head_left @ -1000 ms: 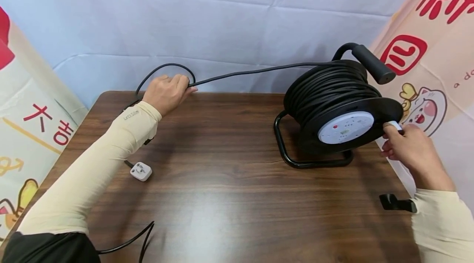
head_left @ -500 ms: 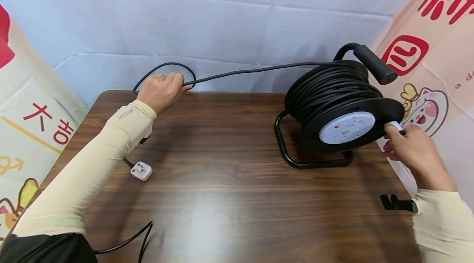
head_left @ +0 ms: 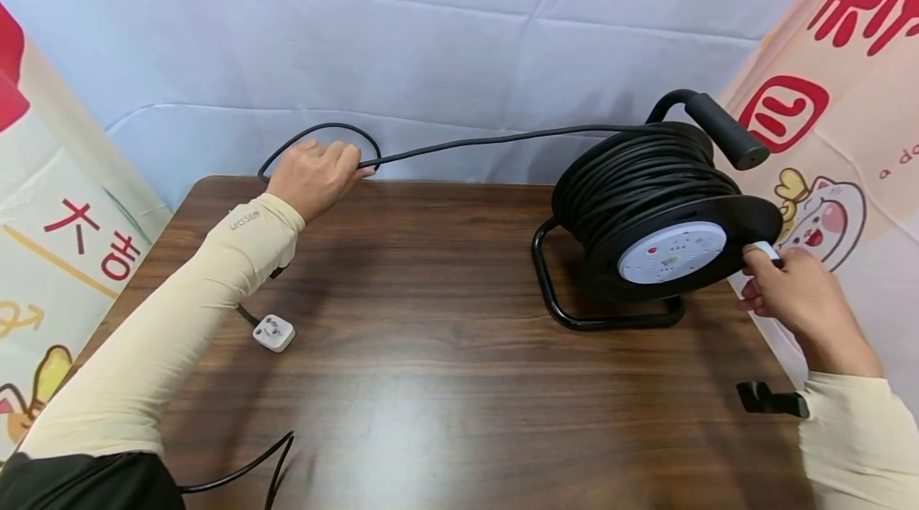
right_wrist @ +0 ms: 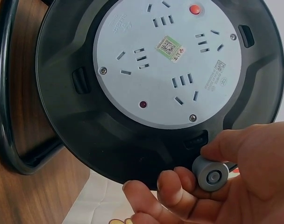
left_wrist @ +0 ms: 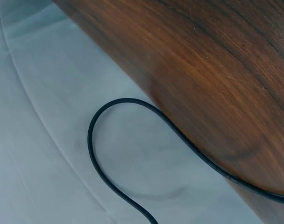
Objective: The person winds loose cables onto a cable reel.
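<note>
A black cable reel point(head_left: 639, 187) stands on its tubular frame at the right of the table, with cable wound round its drum. My left hand point(head_left: 316, 179) grips the black cable point(head_left: 502, 138), which runs in a shallow sag from the drum's top to the fist. Behind that hand the cable bends into a loop, also visible in the left wrist view point(left_wrist: 93, 144). At the reel's rim, my right hand point(head_left: 804, 294) holds the small grey winding knob point(right_wrist: 209, 173) between thumb and curled fingers. The reel's round socket panel point(right_wrist: 167, 65) faces me.
A white three-pin plug point(head_left: 274, 333) lies on the wooden table point(head_left: 459, 318) below the left forearm. More cable point(head_left: 244, 472) lies at the near left edge. The reel's carrying handle point(head_left: 725, 129) juts up and right. A pale cloth point(head_left: 431, 31) hangs behind.
My left hand has shifted slightly left along with the cable, then stays about still. My right hand keeps its hold on the knob, hardly moving.
</note>
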`<state>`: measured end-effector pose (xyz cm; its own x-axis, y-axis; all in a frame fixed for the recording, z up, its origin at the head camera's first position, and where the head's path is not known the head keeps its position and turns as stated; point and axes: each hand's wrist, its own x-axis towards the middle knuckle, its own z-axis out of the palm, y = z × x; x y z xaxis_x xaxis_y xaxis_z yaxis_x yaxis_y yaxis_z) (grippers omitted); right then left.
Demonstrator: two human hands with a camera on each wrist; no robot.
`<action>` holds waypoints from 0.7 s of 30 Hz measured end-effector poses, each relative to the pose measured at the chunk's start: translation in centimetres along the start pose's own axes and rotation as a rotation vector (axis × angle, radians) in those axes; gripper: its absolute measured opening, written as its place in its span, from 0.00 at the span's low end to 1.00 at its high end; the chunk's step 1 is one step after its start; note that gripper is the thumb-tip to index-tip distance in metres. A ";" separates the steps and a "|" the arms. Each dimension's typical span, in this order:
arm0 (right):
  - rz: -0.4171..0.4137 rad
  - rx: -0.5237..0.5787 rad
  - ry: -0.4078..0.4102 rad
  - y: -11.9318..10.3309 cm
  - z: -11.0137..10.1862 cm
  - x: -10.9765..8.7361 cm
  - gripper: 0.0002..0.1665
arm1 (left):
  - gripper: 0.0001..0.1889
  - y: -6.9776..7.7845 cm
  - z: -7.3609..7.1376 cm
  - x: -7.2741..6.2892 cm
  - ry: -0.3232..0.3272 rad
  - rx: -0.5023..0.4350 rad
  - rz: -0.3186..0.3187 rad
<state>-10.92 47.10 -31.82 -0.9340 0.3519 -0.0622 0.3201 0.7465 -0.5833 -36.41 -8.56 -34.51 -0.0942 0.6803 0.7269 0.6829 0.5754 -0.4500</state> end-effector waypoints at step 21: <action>-0.030 -0.012 0.017 0.0 0.1 -0.2 0.35 | 0.16 -0.5 0.0 -0.2 -0.058 0.058 0.009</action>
<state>-10.79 47.00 -31.95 -0.9403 0.3389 -0.0314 0.2944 0.7634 -0.5749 -36.70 -8.98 -34.40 -0.1314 0.7095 0.6923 0.6408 0.5936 -0.4868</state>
